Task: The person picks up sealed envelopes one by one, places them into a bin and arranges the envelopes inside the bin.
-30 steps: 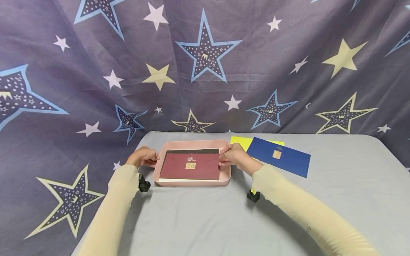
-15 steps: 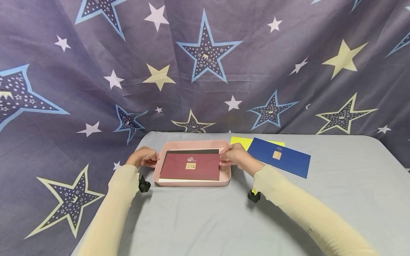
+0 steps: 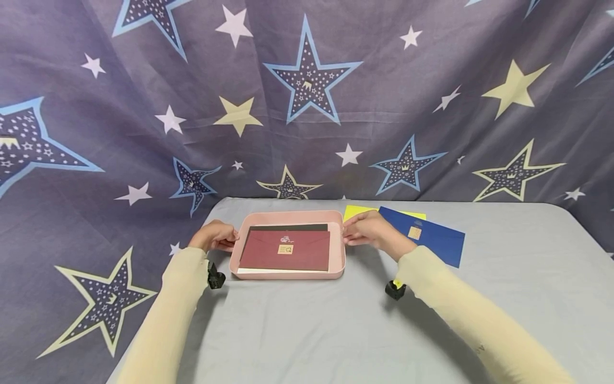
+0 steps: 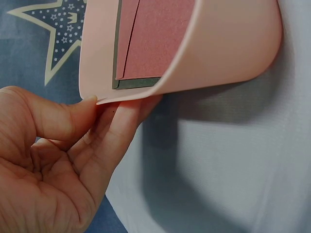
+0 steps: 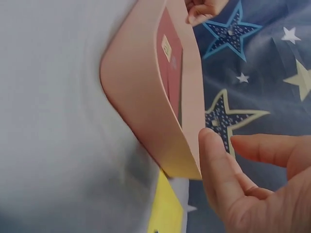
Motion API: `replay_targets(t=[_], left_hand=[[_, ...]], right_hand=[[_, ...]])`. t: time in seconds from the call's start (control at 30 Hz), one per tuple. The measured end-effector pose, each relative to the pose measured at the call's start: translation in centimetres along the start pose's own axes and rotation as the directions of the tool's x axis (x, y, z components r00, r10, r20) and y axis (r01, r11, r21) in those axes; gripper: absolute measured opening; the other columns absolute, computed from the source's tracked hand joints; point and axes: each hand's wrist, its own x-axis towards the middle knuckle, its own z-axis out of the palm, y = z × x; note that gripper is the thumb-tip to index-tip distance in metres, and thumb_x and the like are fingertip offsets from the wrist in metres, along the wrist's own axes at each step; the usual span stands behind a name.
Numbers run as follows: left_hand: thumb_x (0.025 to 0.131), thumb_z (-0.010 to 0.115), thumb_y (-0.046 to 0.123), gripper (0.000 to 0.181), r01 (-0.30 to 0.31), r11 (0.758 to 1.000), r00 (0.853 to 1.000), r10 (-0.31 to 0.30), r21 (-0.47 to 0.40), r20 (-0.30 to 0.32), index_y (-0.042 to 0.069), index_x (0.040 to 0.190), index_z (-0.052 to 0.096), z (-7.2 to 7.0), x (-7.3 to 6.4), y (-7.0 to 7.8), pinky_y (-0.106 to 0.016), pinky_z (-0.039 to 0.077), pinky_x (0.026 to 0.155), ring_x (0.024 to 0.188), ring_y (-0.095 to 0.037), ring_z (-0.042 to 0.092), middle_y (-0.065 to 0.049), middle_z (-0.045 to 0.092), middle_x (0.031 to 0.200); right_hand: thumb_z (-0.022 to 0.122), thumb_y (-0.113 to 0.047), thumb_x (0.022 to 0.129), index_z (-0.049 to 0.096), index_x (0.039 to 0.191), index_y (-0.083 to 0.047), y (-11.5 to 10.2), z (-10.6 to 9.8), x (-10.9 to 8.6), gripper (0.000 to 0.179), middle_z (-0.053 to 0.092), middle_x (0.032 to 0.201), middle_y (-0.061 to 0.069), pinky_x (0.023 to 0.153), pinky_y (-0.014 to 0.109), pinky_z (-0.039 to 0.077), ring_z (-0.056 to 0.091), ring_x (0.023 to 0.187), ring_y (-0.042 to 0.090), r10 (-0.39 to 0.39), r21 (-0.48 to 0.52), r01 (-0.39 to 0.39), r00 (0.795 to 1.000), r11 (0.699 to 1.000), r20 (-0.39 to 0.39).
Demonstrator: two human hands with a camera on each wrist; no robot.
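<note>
A pink tray [image 3: 288, 276] stands on the cloth-covered table, holding a stack of envelopes. On top lies a maroon envelope [image 3: 268, 258] with a gold label; a dark envelope [image 3: 290, 228] and a white edge show beneath it. My left hand [image 3: 216, 234] pinches the tray's left rim, thumb above and fingers [image 4: 124, 121] underneath in the left wrist view. At the opposite end is my right hand [image 3: 371, 232], just outside the right rim. The right wrist view shows its thumb and fingers [image 5: 214, 155] apart, with nothing between them, close to the tray's corner.
A blue envelope [image 3: 438, 240] with a gold label overlaps a yellow envelope [image 3: 357, 212] at the right rear of the table [image 3: 307, 330]. Behind the table hangs a star-patterned curtain [image 3: 384, 64]. Each wrist carries a small black camera.
My right hand has let go of the maroon envelope and moved right, from inside the tray to outside its right rim. The left hand and the tray have stayed in place.
</note>
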Motion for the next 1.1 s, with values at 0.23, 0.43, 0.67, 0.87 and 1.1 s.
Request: replay_targets(t=[0.23,0.43,0.67,0.87,1.1], left_hand=[[0.089,0.05,-0.004,0.014,0.011,1.0,1.0,-0.011,0.007,-0.01,-0.007,0.098,0.061,0.1,-0.1,0.0,-0.023,0.062,0.063,0.06,-0.009,0.062,0.0,0.063,0.07],[0.089,0.051,-0.004,0.015,0.012,1.0,1.0,-0.012,0.017,-0.014,-0.007,0.098,0.062,0.1,0.0,0.0,-0.023,0.062,0.064,0.061,-0.009,0.063,0.0,0.064,0.071],[0.088,0.05,-0.004,0.014,0.013,1.0,1.0,-0.013,0.014,-0.017,-0.006,0.095,0.062,0.3,-0.2,0.3,-0.023,0.062,0.063,0.061,-0.009,0.063,0.0,0.064,0.07],[0.086,0.049,-0.004,0.014,0.012,1.0,1.0,-0.011,0.027,-0.019,-0.005,0.092,0.062,0.2,-0.4,0.4,-0.024,0.062,0.065,0.061,-0.009,0.063,-0.001,0.064,0.07],[0.083,0.05,-0.004,0.012,0.003,1.0,1.0,-0.003,0.023,0.008,-0.002,0.084,0.062,-0.2,-0.7,0.5,-0.025,0.063,0.068,0.062,-0.011,0.063,-0.002,0.064,0.071]], right_hand=[[0.066,0.002,0.093,0.053,0.134,0.011,-0.3,-3.2,-0.7,0.043,0.073,0.093,0.012,0.078,0.03,0.065,0.072,0.073,0.013,0.028,-0.062,-0.029,0.999,0.998,-0.017],[0.066,-0.002,0.095,0.052,0.133,0.009,-0.4,-6.6,-1.9,0.042,0.074,0.091,0.007,0.087,0.034,0.063,0.074,0.08,0.015,0.004,-0.104,-0.008,0.999,0.995,-0.035],[0.061,-0.007,0.099,0.052,0.133,0.011,-0.2,-10.8,-3.3,0.039,0.073,0.082,-0.004,0.085,0.029,0.063,0.073,0.079,0.01,-0.035,-0.133,0.027,0.998,0.991,-0.052],[0.058,-0.005,0.1,0.051,0.13,0.013,0.2,-13.7,-4.3,0.036,0.072,0.079,-0.006,0.082,0.027,0.063,0.073,0.076,0.006,-0.039,-0.152,0.027,0.996,0.988,-0.077],[0.059,-0.004,0.099,0.046,0.135,0.02,1.1,-16.2,-4.7,0.046,0.071,0.075,-0.007,0.077,0.025,0.064,0.072,0.072,0.006,0.006,-0.192,-0.033,0.99,0.981,-0.142]])
